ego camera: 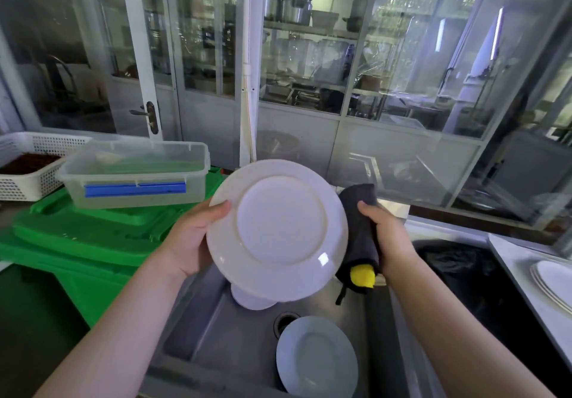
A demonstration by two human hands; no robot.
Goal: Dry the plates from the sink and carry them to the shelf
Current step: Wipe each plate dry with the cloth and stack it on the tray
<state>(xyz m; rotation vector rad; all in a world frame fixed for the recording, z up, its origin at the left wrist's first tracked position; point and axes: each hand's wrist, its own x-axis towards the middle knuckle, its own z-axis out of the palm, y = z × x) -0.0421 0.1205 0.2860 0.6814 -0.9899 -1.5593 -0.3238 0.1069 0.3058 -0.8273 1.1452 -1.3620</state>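
Steel sink (247, 329) below a wall of glass partitions, me standing over it with a plate and a cloth.

My left hand (188, 243) grips the white plate (278, 230) at its nine o'clock edge, thumb pressed on the underside that faces me, the other fingers hidden behind it. My right hand (390, 236) is wrapped shut around a dark grey cloth (362, 227) (a bit of yellow pokes out at its lower end), which touches the plate's three o'clock rim. In the basin, a pale blue plate (315, 357) lies at five o'clock of the held one, beside the drain (284, 320); another white piece (250, 300) sits partly hidden beneath it. More plates (554, 283) are stacked on the white counter at three o'clock. A clear lidded box (136, 174) rests on green bins (80, 236) at ten o'clock.
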